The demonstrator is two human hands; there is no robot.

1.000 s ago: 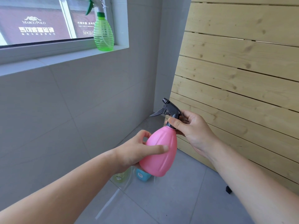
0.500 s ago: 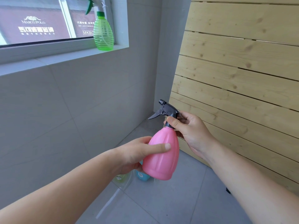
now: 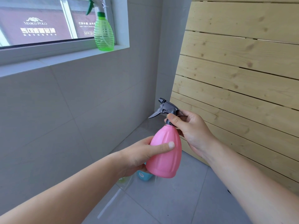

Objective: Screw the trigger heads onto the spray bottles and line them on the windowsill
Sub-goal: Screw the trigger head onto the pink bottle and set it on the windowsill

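I hold a pink spray bottle [image 3: 165,157] in mid-air, tilted slightly left at the top. My left hand [image 3: 139,157] wraps its body, thumb across the front. My right hand [image 3: 192,131] pinches the collar of the dark grey trigger head [image 3: 165,107] seated on the bottle's neck, nozzle pointing left. A green spray bottle [image 3: 104,33] with a white and green trigger head stands upright at the right end of the windowsill [image 3: 64,58]. Below my left hand, a blue bottle [image 3: 143,175] sits on the floor, mostly hidden.
A wooden slatted panel [image 3: 242,78] leans against the wall on the right. Grey tiled wall lies below the window and grey tiles cover the floor. A clear plastic container edge [image 3: 124,185] shows on the floor under my left wrist.
The pink bottle has tipped more upright and shifted slightly left. My left thumb slid across its front while my right hand stayed on the trigger head's collar.
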